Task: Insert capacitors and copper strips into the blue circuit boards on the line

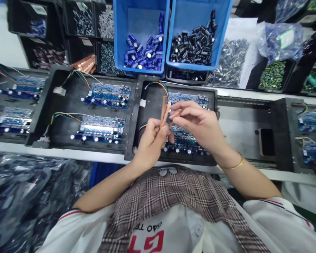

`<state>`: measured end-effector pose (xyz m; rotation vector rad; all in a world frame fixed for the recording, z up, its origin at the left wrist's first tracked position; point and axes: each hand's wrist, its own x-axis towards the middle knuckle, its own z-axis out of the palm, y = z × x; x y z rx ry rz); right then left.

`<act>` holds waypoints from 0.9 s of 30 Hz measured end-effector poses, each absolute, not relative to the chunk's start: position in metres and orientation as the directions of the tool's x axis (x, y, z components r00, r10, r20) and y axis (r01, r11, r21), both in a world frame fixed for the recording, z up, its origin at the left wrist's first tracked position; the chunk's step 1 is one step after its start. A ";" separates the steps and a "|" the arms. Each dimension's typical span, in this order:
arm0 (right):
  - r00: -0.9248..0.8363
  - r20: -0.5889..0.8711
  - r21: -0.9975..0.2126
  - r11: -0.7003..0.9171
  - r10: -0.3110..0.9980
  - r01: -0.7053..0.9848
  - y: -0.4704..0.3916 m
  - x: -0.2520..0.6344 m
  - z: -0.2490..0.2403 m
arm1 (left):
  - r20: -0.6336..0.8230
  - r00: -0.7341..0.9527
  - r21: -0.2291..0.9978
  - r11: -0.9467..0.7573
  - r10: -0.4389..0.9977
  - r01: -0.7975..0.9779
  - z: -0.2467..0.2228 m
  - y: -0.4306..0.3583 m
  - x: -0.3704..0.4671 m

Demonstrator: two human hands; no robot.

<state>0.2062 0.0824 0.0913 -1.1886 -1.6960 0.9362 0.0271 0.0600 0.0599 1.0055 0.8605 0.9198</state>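
Thin copper-coloured strips (164, 111) stand up from my left hand (155, 137), whose thumb and fingers are closed round their lower ends. Just right of the strips is my right hand (196, 121), its thumb and fingertips drawn close together; a small brownish piece shows at them, too small to name. Both hands are above a black tray (150, 112) that holds an upper blue circuit board (200, 99) and a lower blue circuit board (185, 142), each partly hidden by the hands. Coloured wires (160, 84) curve from the upper board.
More black trays with boards (105, 128) stand to the left and right. Behind are a blue bin of blue capacitors (144, 51), a blue bin of black capacitors (192, 45) and a black bin of copper strips (85, 64). A phone-like dark object (266, 141) lies at right.
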 end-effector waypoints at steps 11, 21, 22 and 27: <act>-0.483 0.106 -0.293 0.492 0.869 0.820 0.033 0.221 0.048 | -0.022 0.257 0.882 -0.102 0.966 0.460 0.055 0.060 -0.001; -0.500 0.144 -0.182 0.519 0.854 0.835 0.038 0.222 0.036 | -0.148 0.301 0.805 -0.062 0.942 0.590 0.060 0.051 -0.003; -0.488 0.131 -0.200 0.505 0.863 0.839 0.037 0.222 0.037 | -0.143 0.293 0.815 -0.056 0.945 0.577 0.059 0.050 -0.003; -0.269 0.185 -0.664 0.322 0.945 0.675 0.032 0.211 0.059 | -0.101 0.327 0.913 -0.043 0.940 0.406 0.060 0.039 0.007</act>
